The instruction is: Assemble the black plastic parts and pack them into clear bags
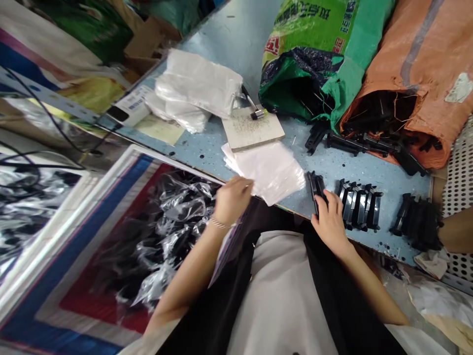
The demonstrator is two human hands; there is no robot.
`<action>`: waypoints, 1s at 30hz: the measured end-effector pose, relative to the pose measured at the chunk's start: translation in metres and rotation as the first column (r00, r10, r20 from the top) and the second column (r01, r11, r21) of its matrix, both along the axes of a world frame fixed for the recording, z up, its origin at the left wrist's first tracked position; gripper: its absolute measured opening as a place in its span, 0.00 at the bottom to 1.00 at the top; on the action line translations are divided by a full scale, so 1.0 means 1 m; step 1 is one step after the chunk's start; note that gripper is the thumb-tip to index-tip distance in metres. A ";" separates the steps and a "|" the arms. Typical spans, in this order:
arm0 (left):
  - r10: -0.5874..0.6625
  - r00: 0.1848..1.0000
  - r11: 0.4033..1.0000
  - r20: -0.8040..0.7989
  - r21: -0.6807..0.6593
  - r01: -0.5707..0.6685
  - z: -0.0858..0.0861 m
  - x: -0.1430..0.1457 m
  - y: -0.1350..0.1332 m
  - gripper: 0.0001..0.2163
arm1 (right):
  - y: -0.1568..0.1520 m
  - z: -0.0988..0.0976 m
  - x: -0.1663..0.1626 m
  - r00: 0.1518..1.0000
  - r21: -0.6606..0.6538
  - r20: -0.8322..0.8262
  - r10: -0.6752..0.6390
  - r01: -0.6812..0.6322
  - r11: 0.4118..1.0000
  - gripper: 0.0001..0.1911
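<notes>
My left hand (pixel 232 199) is closed in a pinch on the near corner of a stack of clear plastic bags (pixel 271 169) lying at the table's front edge. My right hand (pixel 330 219) is wrapped round a bunch of black plastic parts (pixel 316 190) standing on the blue table (pixel 332 162). Just to the right of that hand stands a row of the same black parts (pixel 360 203), and a further cluster (pixel 417 222) sits beyond it.
A small hammer (pixel 252 105) rests on a beige board (pixel 253 129). Behind are a pile of folded plastic (pixel 197 88), a green sack (pixel 310 64) and an orange sack (pixel 414 84) spilling black parts. A big woven bag (pixel 148 236) of packed parts sits lower left.
</notes>
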State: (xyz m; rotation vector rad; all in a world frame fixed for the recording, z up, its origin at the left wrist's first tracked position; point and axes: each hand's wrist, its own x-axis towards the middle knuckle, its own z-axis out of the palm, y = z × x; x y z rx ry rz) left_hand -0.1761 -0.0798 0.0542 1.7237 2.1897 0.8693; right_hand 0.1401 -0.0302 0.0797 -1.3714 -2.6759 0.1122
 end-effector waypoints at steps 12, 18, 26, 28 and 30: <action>0.132 0.785 0.963 0.605 -0.265 0.042 -0.001 0.001 0.098 0.10 | 0.041 0.013 0.028 0.617 -0.838 -0.408 -0.673 0.040 0.545 0.28; 0.061 0.736 0.996 0.674 -0.095 0.005 -0.013 -0.003 0.096 0.07 | 0.023 -0.001 -0.026 0.347 -0.752 -0.174 -0.922 -0.652 -0.104 0.17; -0.365 0.925 0.875 -0.109 0.301 0.380 0.005 0.023 0.043 0.21 | 0.030 -0.036 -0.082 0.353 -0.492 0.083 -0.932 -0.799 -0.346 0.20; -0.496 0.858 0.791 -0.135 0.339 0.510 0.012 0.044 0.023 0.25 | 0.029 -0.035 -0.084 0.306 -0.643 -0.104 -0.946 -0.746 -0.171 0.16; -0.586 0.804 0.735 -0.103 0.352 0.580 0.017 0.064 0.008 0.28 | 0.020 -0.030 -0.084 0.281 -0.763 -0.305 -0.910 -0.644 0.057 0.12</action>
